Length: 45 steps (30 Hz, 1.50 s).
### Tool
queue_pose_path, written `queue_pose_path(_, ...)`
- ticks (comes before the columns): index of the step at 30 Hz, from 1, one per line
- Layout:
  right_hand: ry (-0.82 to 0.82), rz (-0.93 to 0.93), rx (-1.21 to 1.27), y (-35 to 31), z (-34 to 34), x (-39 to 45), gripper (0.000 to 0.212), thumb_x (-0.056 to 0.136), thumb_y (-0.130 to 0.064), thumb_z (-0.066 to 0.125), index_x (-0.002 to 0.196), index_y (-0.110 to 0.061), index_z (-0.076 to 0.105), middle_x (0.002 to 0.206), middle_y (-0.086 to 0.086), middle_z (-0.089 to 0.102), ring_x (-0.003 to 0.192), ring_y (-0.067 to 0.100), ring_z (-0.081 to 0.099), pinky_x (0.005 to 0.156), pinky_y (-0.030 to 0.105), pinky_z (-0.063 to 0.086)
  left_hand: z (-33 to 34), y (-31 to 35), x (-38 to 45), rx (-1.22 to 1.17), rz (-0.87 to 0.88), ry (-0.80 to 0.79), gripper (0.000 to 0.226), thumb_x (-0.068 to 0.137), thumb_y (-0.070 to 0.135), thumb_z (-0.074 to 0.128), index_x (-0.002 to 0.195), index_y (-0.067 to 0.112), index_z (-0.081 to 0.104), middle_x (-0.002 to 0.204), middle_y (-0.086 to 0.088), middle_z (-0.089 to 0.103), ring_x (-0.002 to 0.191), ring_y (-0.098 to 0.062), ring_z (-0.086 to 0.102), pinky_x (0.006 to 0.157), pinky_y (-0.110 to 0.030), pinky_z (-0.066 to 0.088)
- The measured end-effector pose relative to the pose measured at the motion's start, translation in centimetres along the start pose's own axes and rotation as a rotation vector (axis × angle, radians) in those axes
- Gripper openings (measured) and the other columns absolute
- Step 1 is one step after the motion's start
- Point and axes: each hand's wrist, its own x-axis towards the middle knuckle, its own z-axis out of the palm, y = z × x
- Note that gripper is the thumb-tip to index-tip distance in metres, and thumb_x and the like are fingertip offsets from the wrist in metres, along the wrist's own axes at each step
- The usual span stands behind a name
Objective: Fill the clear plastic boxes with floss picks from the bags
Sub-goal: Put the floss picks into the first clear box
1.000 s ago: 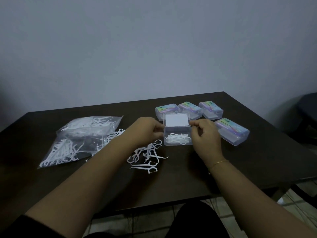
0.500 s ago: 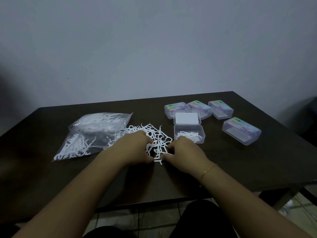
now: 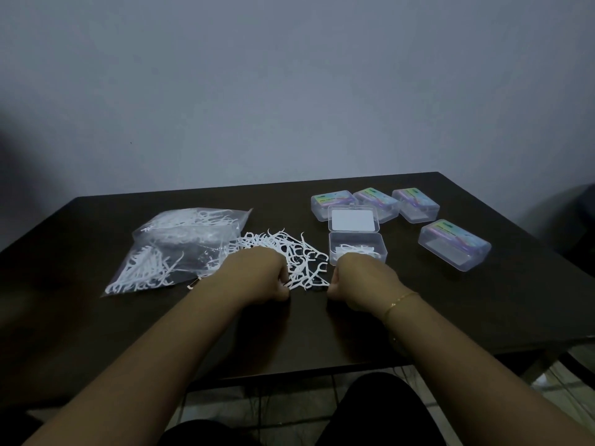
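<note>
A loose pile of white floss picks [image 3: 289,252] lies mid-table. My left hand [image 3: 257,278] has its fingers curled into the pile's left front edge and pinches some picks. My right hand [image 3: 357,281] is curled at the pile's right front edge, fingertips on a pick there. Just behind my right hand stands an open clear box [image 3: 380,249] with a few picks inside, its lid [image 3: 352,218] folded back. Two clear bags of floss picks [image 3: 180,249] lie to the left, overlapping.
Three closed clear boxes with coloured labels stand in a row behind the open one [image 3: 415,204]. Another closed box [image 3: 454,244] sits to the right. The dark table's front edge [image 3: 322,370] is near my lap; a grey wall is behind.
One second ago both hands held the open box. They let it go, dropped to the loose pile, and have since drawn slightly apart at its front edge.
</note>
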Motion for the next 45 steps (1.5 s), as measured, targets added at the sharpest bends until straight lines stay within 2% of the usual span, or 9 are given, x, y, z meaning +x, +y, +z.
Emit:
queue_pose_path(9,-0.057,-0.182,0.166,0.9,-0.8,-1.3,0.012,0.084,-0.018,0.061,0.082,-0.008,0.068,0.085,0.009,0.068,0.08,0.019,0.061,0.079,0.032,0.053,1.0,0.5,-0.3,0.003,-0.041,0.093,0.021,0.079,0.029,0.063,0.1,0.026,0.062,0.101,0.008,0.06,0.095,-0.015,0.057,0.074,-0.026,0.043)
queue_pose_path(16,-0.144,-0.291,0.427,1.5,-1.8,-2.1,0.009,0.089,-0.018,0.06,0.089,-0.012,0.067,0.08,-0.007,0.061,0.073,0.005,0.052,0.067,0.015,0.043,1.5,0.2,-0.1,-0.007,-0.08,0.12,0.038,0.082,0.025,0.061,0.119,0.028,0.05,0.113,0.006,0.059,0.103,-0.017,0.056,0.075,-0.027,0.04)
queue_pose_path(20,-0.153,-0.301,0.531,1.9,-2.7,-2.0,0.015,0.091,-0.024,0.06,0.088,-0.013,0.069,0.078,-0.007,0.065,0.072,0.003,0.055,0.071,0.018,0.043,1.5,0.0,0.0,0.024,-0.08,0.148,0.042,0.085,0.023,0.059,0.126,0.028,0.051,0.116,0.005,0.061,0.107,-0.018,0.057,0.08,-0.029,0.043)
queue_pose_path(23,-0.042,-0.262,0.614,2.1,-3.4,-1.7,0.011,0.091,-0.021,0.059,0.082,-0.018,0.066,0.078,-0.007,0.064,0.072,0.003,0.056,0.065,0.014,0.043,1.6,-0.2,0.1,0.049,-0.077,0.204,0.032,0.086,0.02,0.057,0.117,0.026,0.059,0.107,0.004,0.065,0.103,-0.019,0.059,0.082,-0.031,0.048)
queue_pose_path(25,0.086,-0.232,0.561,2.5,-3.6,-1.1,0.013,0.091,-0.016,0.059,0.08,-0.021,0.062,0.079,-0.008,0.06,0.074,0.005,0.054,0.062,0.013,0.041,1.6,-0.2,0.0,0.059,-0.064,0.217,0.018,0.084,0.018,0.055,0.097,0.024,0.066,0.09,0.003,0.065,0.094,-0.02,0.061,0.077,-0.031,0.051)
queue_pose_path(28,0.188,-0.172,0.394,3.3,-3.9,0.1,0.008,0.091,-0.011,0.057,0.092,-0.017,0.062,0.087,-0.004,0.059,0.077,0.01,0.053,0.068,0.016,0.045,1.5,-0.4,0.0,0.057,-0.044,0.223,0.013,0.085,0.017,0.052,0.077,0.019,0.063,0.074,0.002,0.058,0.083,-0.021,0.06,0.068,-0.029,0.048)
queue_pose_path(32,0.225,-0.055,0.184,4.9,-3.9,2.0,0.019,0.093,-0.013,0.054,0.108,-0.015,0.066,0.107,0.004,0.066,0.095,0.019,0.058,0.097,0.038,0.047,0.9,-0.5,-0.1,0.026,-0.053,0.231,0.023,0.09,0.021,0.053,0.102,0.025,0.072,0.095,0.001,0.069,0.089,-0.019,0.063,0.074,-0.028,0.05)
queue_pose_path(37,0.267,-0.018,0.067,6.0,-3.0,2.9,0.025,0.094,-0.023,0.053,0.115,-0.022,0.068,0.117,0.0,0.065,0.104,0.02,0.055,0.097,0.036,0.041,-1.0,0.1,0.4,-0.004,-0.045,0.231,0.028,0.097,0.025,0.048,0.117,0.029,0.067,0.109,0.0,0.069,0.097,-0.019,0.063,0.084,-0.032,0.052)
queue_pose_path(45,0.776,-0.068,0.448,7.5,-0.2,1.4,0.021,0.092,-0.018,0.056,0.108,-0.015,0.069,0.113,0.005,0.064,0.109,0.019,0.051,0.1,0.044,0.041,-3.2,1.7,2.1,-0.165,0.034,0.322,0.021,0.092,0.024,0.056,0.105,0.029,0.073,0.086,0.003,0.072,0.071,-0.014,0.061,0.069,-0.027,0.047)
